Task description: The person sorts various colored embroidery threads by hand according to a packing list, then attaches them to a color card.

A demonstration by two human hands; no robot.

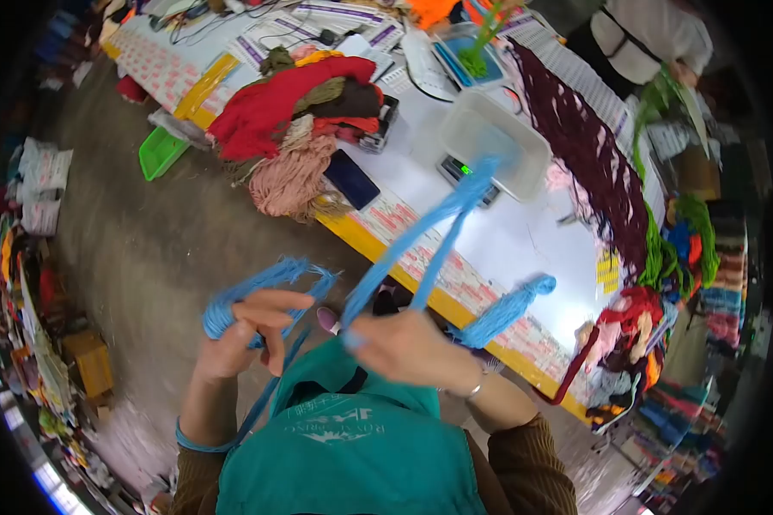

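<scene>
My left hand [245, 333] is half curled, with a bundle of blue yarn [219, 316] wound about it and frayed ends sticking out past the fingers. A blue strand [249, 421] also loops around my left wrist. My right hand [412, 348], a little blurred by motion, is closed on a length of light blue yarn [404, 249]. That yarn runs up in two strands from the hand to a white plastic tub [532, 159]. Under the tub's near side a scale [453, 170] shows a lit green display. Beside the right hand, a blue skein [507, 313] lies across the table's yellow edge.
The white table [532, 245] carries a dark phone [352, 179], a heap of red and pink yarn [292, 112], and a long maroon yarn bundle [584, 137]. Multicoloured yarn [631, 343] piles at the right corner. A green basket [161, 153] is at left. Another person [653, 34] stands across the table.
</scene>
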